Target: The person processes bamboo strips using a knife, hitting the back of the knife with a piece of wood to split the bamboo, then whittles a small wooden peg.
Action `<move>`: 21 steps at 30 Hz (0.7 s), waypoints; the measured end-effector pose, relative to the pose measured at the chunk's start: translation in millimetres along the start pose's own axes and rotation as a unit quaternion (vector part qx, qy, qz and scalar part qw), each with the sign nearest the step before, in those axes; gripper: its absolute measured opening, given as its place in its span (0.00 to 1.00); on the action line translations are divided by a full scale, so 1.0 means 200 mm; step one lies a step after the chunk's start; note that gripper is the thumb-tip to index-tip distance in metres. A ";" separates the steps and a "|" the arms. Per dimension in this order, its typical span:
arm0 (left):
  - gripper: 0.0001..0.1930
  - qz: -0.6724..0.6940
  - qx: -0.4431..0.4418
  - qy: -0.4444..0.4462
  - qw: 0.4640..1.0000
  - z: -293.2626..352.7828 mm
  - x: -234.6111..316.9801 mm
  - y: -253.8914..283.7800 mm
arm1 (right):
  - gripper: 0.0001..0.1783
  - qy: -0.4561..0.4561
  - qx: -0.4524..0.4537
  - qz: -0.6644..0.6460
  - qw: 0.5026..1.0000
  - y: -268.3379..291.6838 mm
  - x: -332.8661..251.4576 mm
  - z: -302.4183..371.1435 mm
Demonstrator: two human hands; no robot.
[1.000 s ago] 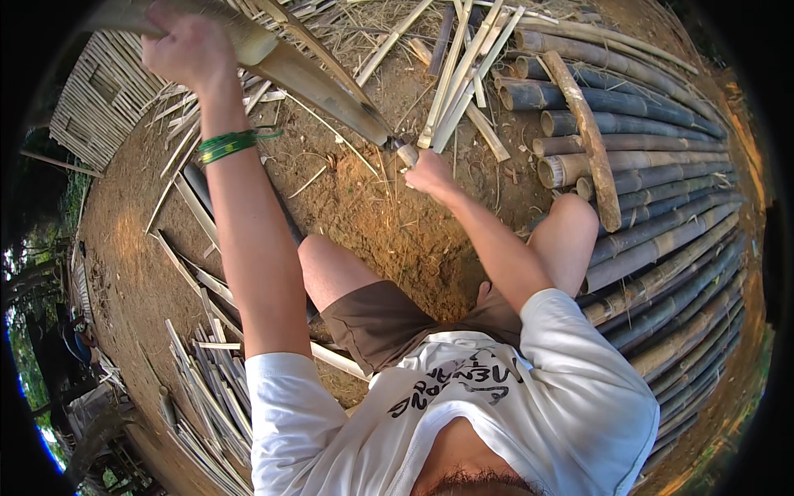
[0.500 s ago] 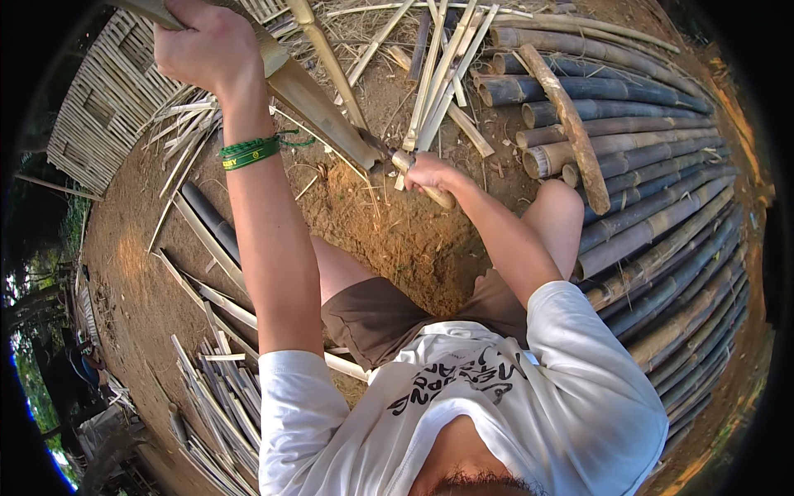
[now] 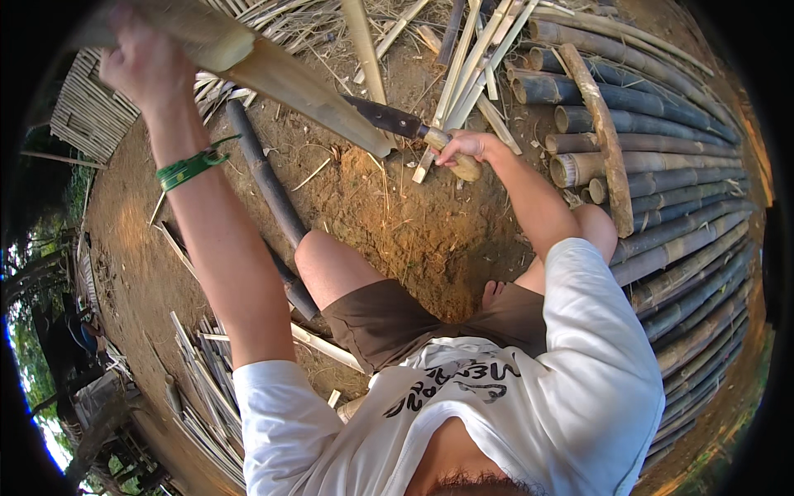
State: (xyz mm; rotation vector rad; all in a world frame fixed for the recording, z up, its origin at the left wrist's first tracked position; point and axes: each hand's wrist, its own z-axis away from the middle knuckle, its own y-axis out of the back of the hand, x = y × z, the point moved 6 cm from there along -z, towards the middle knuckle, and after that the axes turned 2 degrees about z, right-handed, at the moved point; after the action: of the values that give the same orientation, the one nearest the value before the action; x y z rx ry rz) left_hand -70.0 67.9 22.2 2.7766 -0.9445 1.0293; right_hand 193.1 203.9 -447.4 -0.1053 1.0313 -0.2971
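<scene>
My left hand (image 3: pixel 149 70), raised at the upper left with a green band on its wrist, is closed around a split bamboo piece (image 3: pixel 302 93). The bamboo slants down from that hand, its lower end just above the bare soil between my knees. Wrapped around the wooden handle of a machete (image 3: pixel 395 119) is my right hand (image 3: pixel 465 147). The machete's dark blade points left, and its tip passes close by the bamboo's edge; whether they touch I cannot tell. Motion blurs the upper bamboo and part of my left hand.
Many round bamboo poles (image 3: pixel 686 169) lie stacked on the right, with a short pole (image 3: pixel 597 136) across them. Split strips (image 3: pixel 475 70) lie ahead. Beside my left knee is a dark pole (image 3: pixel 269 182). More strips (image 3: pixel 203 388) are piled at the lower left.
My left hand has moved left with the split bamboo. The machete has come away from the bamboo's lower end, moving right and slightly up, and its blade now shows more fully.
</scene>
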 end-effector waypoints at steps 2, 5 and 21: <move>0.19 0.089 0.042 0.073 0.992 0.08 0.03 0.02 | 0.13 0.013 0.056 0.020 0.998 0.02 0.06 0.01; 0.18 -0.176 0.126 -0.001 0.976 0.04 0.03 0.26 | 0.15 0.001 0.203 0.162 0.966 -0.23 -0.11 0.00; 0.28 -0.036 -0.142 0.118 0.982 0.32 0.09 0.03 | 0.28 0.037 0.357 -0.042 0.932 -1.02 -0.14 0.02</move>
State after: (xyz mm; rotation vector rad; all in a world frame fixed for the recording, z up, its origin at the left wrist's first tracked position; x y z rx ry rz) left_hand -25.9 39.2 -17.9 2.3784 -0.8754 1.0868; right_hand 142.3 16.5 -375.6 0.5252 0.9404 -0.7411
